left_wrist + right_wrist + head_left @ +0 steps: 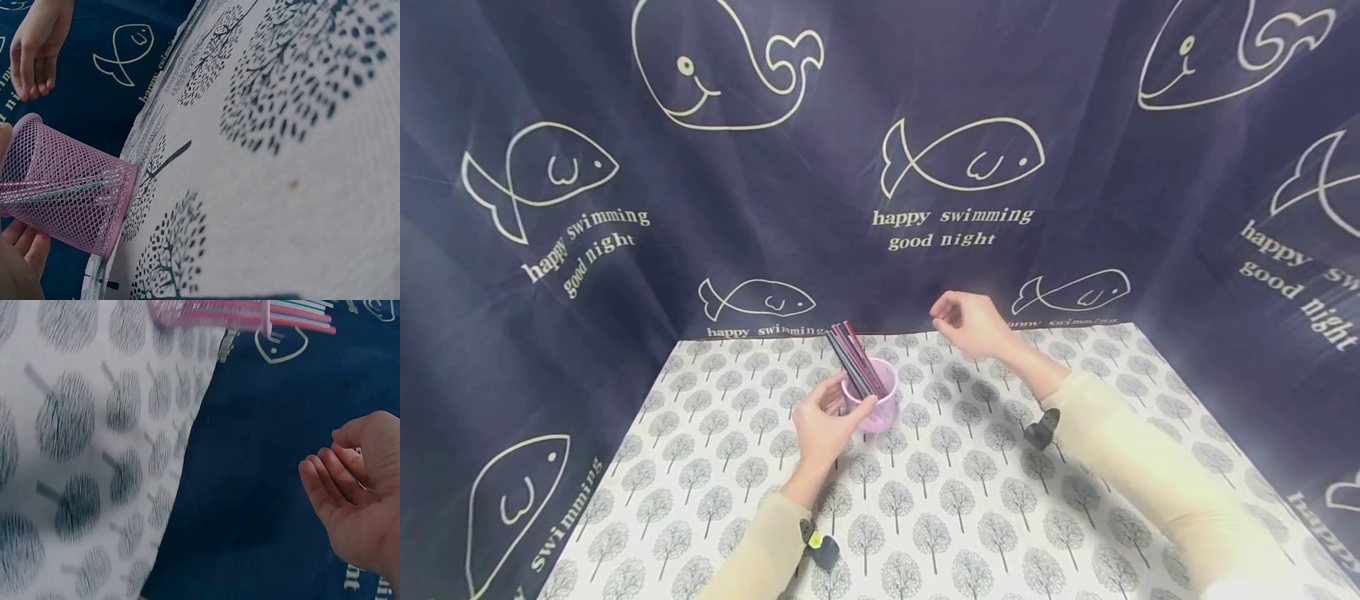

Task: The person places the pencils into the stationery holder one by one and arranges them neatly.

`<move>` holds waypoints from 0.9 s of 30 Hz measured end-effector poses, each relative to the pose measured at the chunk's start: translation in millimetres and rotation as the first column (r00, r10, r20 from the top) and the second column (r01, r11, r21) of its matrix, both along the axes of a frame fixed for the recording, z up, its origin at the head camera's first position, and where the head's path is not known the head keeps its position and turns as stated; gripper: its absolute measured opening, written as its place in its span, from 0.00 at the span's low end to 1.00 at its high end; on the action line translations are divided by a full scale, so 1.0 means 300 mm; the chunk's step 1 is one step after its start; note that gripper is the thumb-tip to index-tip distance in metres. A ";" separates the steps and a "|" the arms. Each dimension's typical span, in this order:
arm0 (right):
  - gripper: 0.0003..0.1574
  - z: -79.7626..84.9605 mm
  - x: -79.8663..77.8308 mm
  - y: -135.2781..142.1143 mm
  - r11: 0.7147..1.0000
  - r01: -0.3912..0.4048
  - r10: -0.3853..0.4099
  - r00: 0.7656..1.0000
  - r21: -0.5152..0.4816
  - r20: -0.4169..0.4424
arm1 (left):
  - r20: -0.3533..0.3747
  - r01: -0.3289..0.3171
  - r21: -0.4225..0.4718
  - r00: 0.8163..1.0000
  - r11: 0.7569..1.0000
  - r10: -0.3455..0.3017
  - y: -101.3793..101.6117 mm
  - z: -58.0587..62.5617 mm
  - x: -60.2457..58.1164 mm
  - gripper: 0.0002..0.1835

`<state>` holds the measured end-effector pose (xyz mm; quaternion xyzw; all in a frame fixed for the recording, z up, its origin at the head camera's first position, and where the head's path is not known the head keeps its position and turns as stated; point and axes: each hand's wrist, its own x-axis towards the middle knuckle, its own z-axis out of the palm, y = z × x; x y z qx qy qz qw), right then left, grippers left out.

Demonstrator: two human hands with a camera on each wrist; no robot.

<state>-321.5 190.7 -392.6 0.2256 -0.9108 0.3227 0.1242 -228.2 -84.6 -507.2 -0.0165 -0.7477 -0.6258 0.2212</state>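
Left hand (823, 423) grips pink mesh cup (880, 414) from its left side, thumb at the near rim, other fingers round the wall. Cup upright, near the far part of the tree-print tabletop (928, 500); left wrist view has its base against the cloth. Inside: bundle of thin sticks (855, 358), dark and red-pink, ends well above the rim, leaning left over the gripping hand's side. Right hand (972, 323) raised to the right of the cup, well apart from it, fingers loosely bent, no held object visible. Behind: dark blue curtain (820, 183), fish and whale outlines.
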 end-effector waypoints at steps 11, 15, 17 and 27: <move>0.09 0.048 -0.004 0.172 0.992 0.102 -0.102 0.995 0.076 -0.006 | 0.005 0.009 -0.002 1.000 1.000 -0.009 -0.007 0.002 -0.002 0.33; 0.09 0.041 0.006 0.228 0.986 0.138 -0.139 0.990 0.094 0.001 | 0.002 0.011 0.002 1.000 1.000 -0.011 -0.008 -0.002 -0.006 0.33; 0.09 0.030 0.012 0.257 0.983 0.153 -0.155 0.988 0.101 0.011 | -0.006 0.014 0.005 1.000 1.000 -0.014 -0.007 -0.005 -0.008 0.33; 0.08 -0.067 0.034 0.364 0.971 0.178 -0.183 0.983 0.159 0.018 | -0.015 0.021 -0.005 1.000 1.000 -0.021 -0.011 -0.009 -0.008 0.33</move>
